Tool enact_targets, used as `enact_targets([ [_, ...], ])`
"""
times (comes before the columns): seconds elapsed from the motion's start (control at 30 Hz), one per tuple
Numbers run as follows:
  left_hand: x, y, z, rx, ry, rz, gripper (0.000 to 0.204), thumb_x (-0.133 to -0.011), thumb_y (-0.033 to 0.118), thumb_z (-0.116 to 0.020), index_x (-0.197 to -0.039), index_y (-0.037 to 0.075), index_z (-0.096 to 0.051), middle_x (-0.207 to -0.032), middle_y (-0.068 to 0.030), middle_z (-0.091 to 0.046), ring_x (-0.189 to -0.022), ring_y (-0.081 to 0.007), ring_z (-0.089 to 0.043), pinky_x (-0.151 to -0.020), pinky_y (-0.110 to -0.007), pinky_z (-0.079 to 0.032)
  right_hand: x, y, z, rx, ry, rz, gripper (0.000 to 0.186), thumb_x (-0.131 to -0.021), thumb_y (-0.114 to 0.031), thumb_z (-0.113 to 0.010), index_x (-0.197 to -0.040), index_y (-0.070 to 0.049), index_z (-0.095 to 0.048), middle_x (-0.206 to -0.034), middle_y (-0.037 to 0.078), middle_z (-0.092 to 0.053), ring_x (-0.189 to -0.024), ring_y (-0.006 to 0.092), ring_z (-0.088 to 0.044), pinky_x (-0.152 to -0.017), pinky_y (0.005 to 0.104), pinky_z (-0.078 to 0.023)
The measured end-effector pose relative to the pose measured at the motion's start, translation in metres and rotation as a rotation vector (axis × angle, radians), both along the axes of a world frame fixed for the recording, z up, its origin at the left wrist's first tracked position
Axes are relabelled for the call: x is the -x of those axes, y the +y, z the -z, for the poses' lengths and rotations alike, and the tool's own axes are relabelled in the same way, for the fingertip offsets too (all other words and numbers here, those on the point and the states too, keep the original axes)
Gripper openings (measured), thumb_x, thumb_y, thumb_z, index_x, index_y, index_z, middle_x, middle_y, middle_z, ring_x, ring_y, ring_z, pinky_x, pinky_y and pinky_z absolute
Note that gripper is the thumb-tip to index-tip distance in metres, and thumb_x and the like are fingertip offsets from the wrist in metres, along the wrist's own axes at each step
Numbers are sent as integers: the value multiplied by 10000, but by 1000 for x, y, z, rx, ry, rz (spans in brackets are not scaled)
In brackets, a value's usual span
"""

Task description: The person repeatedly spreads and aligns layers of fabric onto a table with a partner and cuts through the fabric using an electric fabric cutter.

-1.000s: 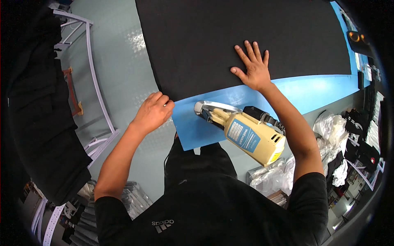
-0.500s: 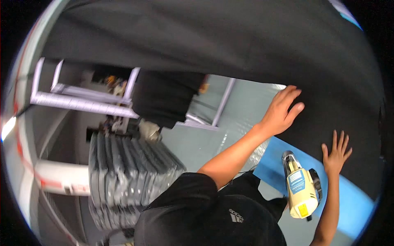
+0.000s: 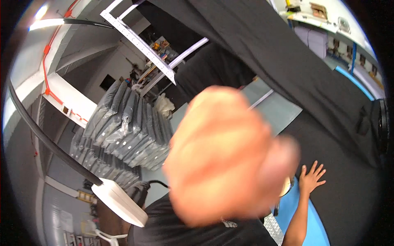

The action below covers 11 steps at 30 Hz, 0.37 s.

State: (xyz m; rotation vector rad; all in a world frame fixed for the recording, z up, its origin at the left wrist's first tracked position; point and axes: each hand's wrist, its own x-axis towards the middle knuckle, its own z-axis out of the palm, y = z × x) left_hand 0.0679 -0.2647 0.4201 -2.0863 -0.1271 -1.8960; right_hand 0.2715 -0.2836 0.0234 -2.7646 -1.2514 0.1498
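My left hand (image 3: 230,156) is raised very close to the camera. It is large and blurred, its fingers look curled, and I cannot make out whether it holds anything. My right hand (image 3: 312,179) lies flat on the black cloth (image 3: 344,192) with fingers spread and nothing in them. Beneath that cloth, a blue surface (image 3: 314,225) shows along its near edge. Behind my left hand, only a small cream-coloured part of the hand-held electric cutter (image 3: 285,188) can be seen; the rest is hidden.
Stacks of dark, plastic-wrapped flat packs (image 3: 131,119) stand at left. A white elongated fixture (image 3: 120,203) on a bent black cable hangs at lower left. A pale metal frame (image 3: 141,47) rises beyond. Far right holds a cluttered white table (image 3: 312,20).
My left hand has come off the black cloth and up close before the camera. The view has swung and tilted. My right hand still lies spread on the cloth.
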Motion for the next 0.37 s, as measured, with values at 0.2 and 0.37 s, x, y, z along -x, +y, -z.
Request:
enact_targets([
  [0.2, 78, -57, -92, -936, -640, -166, 317, -926, 241, -395, -1162, 34, -438, -1229, -162, -462, -1143, -318, -461, -936, -458, -400, 10, 3, -10, -135, 83, -78, 670, -853, -506, -456, -1400, -145, -315, -1473, 146, -212, -1370, 351, -126, -1021, 650, -81],
  [0.37, 133, -50, -139, -191, -357, -1057, 784, -847, 229, -646, -1384, -81, -166, -1422, -289, -191, -1329, -393, -206, -1080, -442, -194, 10, 20, -12, -161, 197, -26, 731, -811, -531, -489, -1406, -149, -308, -1490, 143, -177, -1378, 370, -89, -1020, 653, -25],
])
